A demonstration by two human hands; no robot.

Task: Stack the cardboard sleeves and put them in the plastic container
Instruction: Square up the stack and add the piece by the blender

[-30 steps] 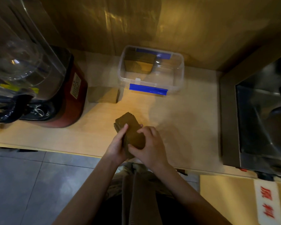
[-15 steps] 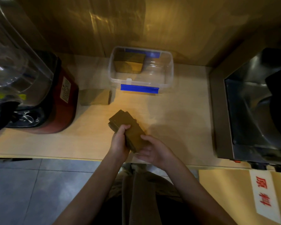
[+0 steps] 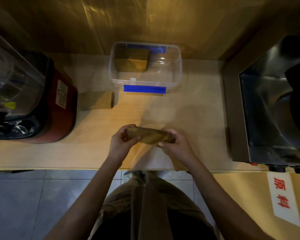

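Note:
I hold a stack of brown cardboard sleeves (image 3: 148, 136) sideways above the counter, near its front edge. My left hand (image 3: 122, 141) grips its left end and my right hand (image 3: 176, 144) grips its right end. The clear plastic container (image 3: 177, 66) with blue clips stands open at the back of the counter. Another stack of sleeves (image 3: 132, 60) sits inside its left part. A third stack of sleeves (image 3: 96, 100) lies on the counter, left of the container's front corner.
A red and black blender (image 3: 33, 94) with a clear jug fills the left of the wooden counter (image 3: 189, 115). A steel machine (image 3: 270, 104) stands at the right. A wooden wall runs behind. Tiled floor lies below the counter edge.
The stack has turned from pointing away from me to lying crosswise. My right hand moved from under it to its right end, and my left hand holds the left end.

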